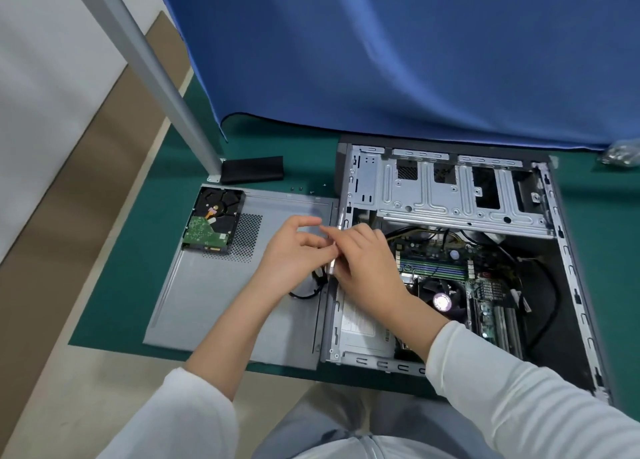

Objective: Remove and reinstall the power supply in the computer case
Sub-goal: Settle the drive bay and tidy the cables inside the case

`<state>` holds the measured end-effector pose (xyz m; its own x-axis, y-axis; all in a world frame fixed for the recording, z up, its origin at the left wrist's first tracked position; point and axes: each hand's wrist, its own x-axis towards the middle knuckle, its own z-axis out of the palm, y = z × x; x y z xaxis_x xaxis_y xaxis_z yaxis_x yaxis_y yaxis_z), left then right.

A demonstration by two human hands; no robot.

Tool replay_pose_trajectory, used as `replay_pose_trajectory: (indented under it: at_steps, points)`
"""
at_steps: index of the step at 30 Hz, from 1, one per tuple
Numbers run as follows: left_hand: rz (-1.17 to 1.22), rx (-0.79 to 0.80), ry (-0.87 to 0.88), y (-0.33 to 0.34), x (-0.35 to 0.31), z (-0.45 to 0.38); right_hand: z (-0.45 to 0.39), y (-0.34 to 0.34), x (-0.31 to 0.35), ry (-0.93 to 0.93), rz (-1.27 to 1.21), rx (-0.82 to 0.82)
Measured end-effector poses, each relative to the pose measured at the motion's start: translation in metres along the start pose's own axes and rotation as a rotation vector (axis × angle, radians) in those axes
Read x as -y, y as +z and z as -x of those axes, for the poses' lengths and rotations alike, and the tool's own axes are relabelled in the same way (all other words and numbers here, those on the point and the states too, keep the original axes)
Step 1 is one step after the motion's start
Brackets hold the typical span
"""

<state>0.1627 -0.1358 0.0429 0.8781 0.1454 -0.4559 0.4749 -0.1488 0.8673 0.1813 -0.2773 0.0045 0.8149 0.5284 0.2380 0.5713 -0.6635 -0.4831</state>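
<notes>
Left hand (294, 250): fingers pinch a screwdriver (333, 264).
Right hand (367, 268): fingers curled round it.
Risk: tip slipping, scratching the case (571, 250).

From my feed, the computer case (450, 250) lies on its side on the mat (145, 250), open face up, at the right. Its side panel (207, 285) lies flat just left of it, touching its left edge. A hard drive (213, 219) sits on the panel's far left corner. Behind the panel, a small flat box (252, 169) lies beside the foot of a slanted pole (166, 87). A curtain (398, 49) hangs behind the case. Inside the case, the power supply (360, 330) sits in the near left corner, the motherboard (460, 278) to its right, the drive cage (457, 191) along the far side. My left hand (294, 254) and right hand (367, 268) meet over the case's left edge.
</notes>
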Motion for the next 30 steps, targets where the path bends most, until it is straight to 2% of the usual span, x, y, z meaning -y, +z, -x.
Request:
replay_pose_trajectory:
  at_steps: [2, 5, 7, 10, 12, 16, 21, 23, 26, 28, 30]
  points:
    - [-0.063, -0.053, 0.05, -0.009, 0.008, -0.017, -0.006, 0.0, -0.003, 0.078, -0.067, -0.024]
    - [-0.553, -0.321, 0.04, -0.043, 0.034, -0.064, -0.024, 0.006, -0.011, 0.135, -0.089, 0.008]
    - [-0.816, -0.334, -0.13, -0.067, 0.058, -0.09, -0.032, 0.012, -0.014, 0.152, -0.068, 0.086]
    - [-0.983, -0.256, -0.268, -0.081, 0.085, -0.112, -0.035, 0.019, -0.017, 0.134, -0.02, 0.179]
    - [-1.016, -0.249, -0.268, -0.078, 0.094, -0.118, -0.035, 0.02, -0.018, 0.13, 0.004, 0.216]
    - [-0.992, -0.342, -0.236, -0.068, 0.099, -0.123, -0.036, 0.018, -0.018, 0.109, 0.024, 0.24]
    - [-1.008, -0.3, -0.113, -0.047, 0.1, -0.112, -0.036, 0.018, -0.019, 0.122, 0.027, 0.245]
    - [-1.053, -0.357, -0.067, -0.043, 0.102, -0.109, -0.036, 0.018, -0.02, 0.126, 0.019, 0.234]
    - [-1.041, -0.407, -0.199, -0.052, 0.105, -0.115, -0.036, 0.018, -0.02, 0.118, 0.015, 0.241]
    - [-0.955, -0.359, -0.316, -0.058, 0.107, -0.121, -0.036, 0.018, -0.021, 0.113, 0.02, 0.245]
    - [-0.888, -0.305, -0.342, -0.059, 0.108, -0.126, -0.036, 0.019, -0.021, 0.11, 0.026, 0.245]
